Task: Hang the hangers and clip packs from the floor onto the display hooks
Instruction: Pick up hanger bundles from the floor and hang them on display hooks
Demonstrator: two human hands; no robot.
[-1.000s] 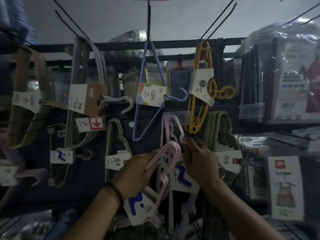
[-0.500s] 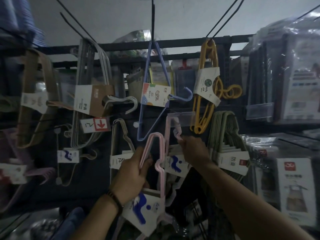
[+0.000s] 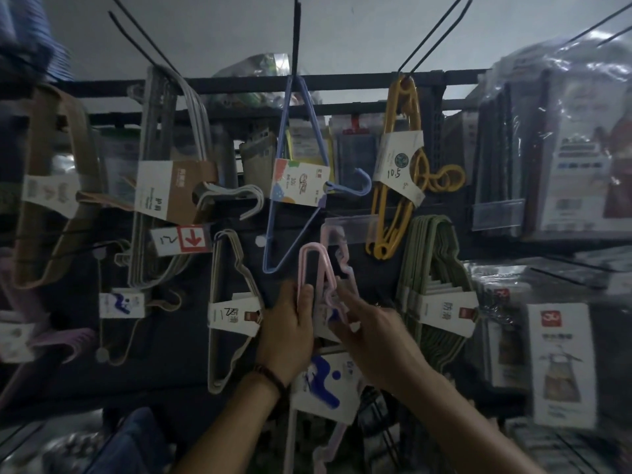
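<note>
A pack of pink hangers (image 3: 313,258) with a white and blue card label (image 3: 325,384) stands upright in front of the display wall. My left hand (image 3: 287,323) grips its left side. My right hand (image 3: 369,323) pinches the pink bend on its right side, fingers closed on it. Just behind hangs another pink hanger pack (image 3: 333,237), partly hidden by a clear price strip (image 3: 349,227). The hook that carries it is hidden.
Packs hang all around on black wire hooks: blue hangers (image 3: 294,172), yellow hangers (image 3: 400,159), green hangers (image 3: 434,289), beige hangers (image 3: 229,302), grey hangers (image 3: 160,200). Bagged goods (image 3: 564,148) fill the right shelves. Long bare hooks (image 3: 295,32) stick out overhead.
Both hands have lifted the pink pack higher and brought it upright, closer to the hanging pink pack. My right hand came down from the hanging pack's top to the held pack's bend.
</note>
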